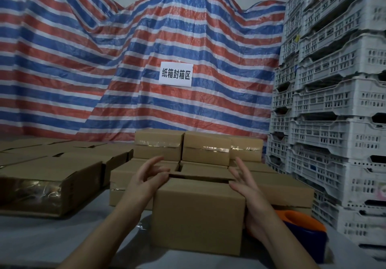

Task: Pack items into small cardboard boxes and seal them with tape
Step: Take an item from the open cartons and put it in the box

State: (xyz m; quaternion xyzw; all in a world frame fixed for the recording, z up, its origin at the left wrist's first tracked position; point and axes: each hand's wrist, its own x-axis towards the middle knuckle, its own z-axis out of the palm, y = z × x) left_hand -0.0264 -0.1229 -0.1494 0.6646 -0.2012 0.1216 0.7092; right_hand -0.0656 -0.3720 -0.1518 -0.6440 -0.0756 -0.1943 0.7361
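A small brown cardboard box stands on the grey table right in front of me, its top flaps nearly folded down with a dark gap along the far edge. My left hand rests against the box's upper left corner, fingers spread and loosely bent. My right hand presses on the upper right edge with straight fingers pointing up. An orange and blue tape dispenser lies on the table just right of the box, partly hidden by my right wrist.
Taped boxes are stacked behind the one I touch. Larger flat cartons lie at the left. White plastic crates tower along the right. A striped tarpaulin with a white paper sign hangs behind.
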